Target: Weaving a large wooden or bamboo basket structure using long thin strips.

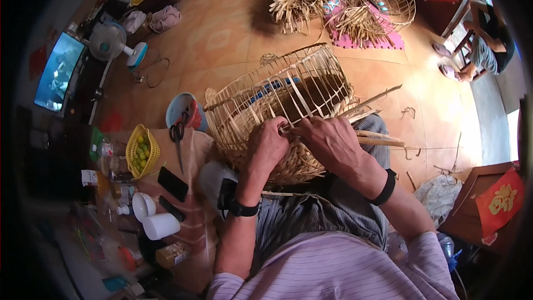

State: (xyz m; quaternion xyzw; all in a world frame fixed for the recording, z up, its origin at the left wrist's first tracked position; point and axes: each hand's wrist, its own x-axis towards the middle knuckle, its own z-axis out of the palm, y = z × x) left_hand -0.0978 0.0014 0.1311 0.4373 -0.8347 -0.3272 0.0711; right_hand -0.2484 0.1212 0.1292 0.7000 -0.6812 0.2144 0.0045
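A half-woven basket [233, 138] lies tilted across my lap, its thin upright stakes bare on the far side and a braided wall of pale plant fibre on the near side. My left hand [269, 143] is closed, thumb and fingers pinched at the upper edge of the woven part. Close beside it my right hand [327, 139] is also closed over the same edge, its fingers bent around the stakes and fibre. The fingertips partly hide the strand between them. Loose fibre strips [377, 140] stick out to the right of the basket, past my right hand.
At my left a low table holds scissors [177, 133], a phone [173, 184], a yellow basket of green fruit [142, 153] and white cups [161, 226]. A fan [108, 41] stands farther left. Ahead lie a fibre bundle [295, 3] and another open-frame basket [402, 0]. A person [488, 44] sits far right.
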